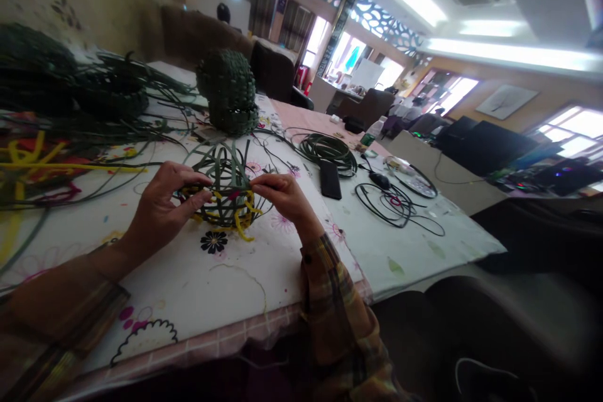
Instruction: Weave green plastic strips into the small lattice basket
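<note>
A small, partly woven basket [226, 210] of dark green strips, with yellow strips around its lower part, rests on the patterned tablecloth in front of me. Loose green strips arch up over its top. My left hand [172, 198] grips the basket's left side between thumb and fingers. On the opposite side my right hand [277, 191] pinches at the right edge, its fingertips closed on a green strip. A yellow strip end [245, 232] hangs down at the basket's front right. The strip's exact path between my fingers is too small to make out.
A finished-looking dark green woven piece [228, 91] stands behind the basket. Green strips [113, 94] and yellow strips [70, 166] lie to the left. At right are a coil of green strip [325, 149], a black phone [330, 180], looped dark strips [386, 207] and a bottle [374, 130].
</note>
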A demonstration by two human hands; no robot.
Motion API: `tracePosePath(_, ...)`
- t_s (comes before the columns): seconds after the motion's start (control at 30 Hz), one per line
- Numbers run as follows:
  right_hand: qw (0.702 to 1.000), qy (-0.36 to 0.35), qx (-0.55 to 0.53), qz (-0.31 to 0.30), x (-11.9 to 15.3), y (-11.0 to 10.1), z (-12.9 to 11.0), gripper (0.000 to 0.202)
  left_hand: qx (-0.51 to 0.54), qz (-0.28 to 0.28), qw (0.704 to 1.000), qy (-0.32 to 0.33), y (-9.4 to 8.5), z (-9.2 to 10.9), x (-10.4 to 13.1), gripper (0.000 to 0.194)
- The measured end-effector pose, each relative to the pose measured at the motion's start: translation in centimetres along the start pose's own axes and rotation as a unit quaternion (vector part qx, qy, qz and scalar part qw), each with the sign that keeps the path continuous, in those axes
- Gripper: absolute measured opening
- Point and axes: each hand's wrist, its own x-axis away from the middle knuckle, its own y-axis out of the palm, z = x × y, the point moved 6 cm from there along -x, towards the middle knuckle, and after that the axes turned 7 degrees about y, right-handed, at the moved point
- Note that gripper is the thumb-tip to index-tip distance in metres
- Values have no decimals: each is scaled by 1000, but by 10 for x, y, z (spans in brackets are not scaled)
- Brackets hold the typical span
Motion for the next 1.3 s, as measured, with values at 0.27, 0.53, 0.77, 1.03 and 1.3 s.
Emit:
tracePosePath(0.27,1000,2,16,5,3,5,-6,20,-8,8,999,-40,1,0,1,11)
tracePosePath(0.53,1000,-18,11,18,4,14,-10,18,-17,4,997,-79,3,-9,4,9)
tracePosePath(0.77,999,-4,35,28,3,15,-5,20,-30,10,998,-51,3,-6,4,11)
tracePosePath(1.03,998,-7,50,35,3,21,-5,20,-26,17,998,-56,10,-5,4,13)
tracePosePath(1.3,997,2,-32,77,-2,2,7,24,54,14,994,-90,-3,-24,-4,35)
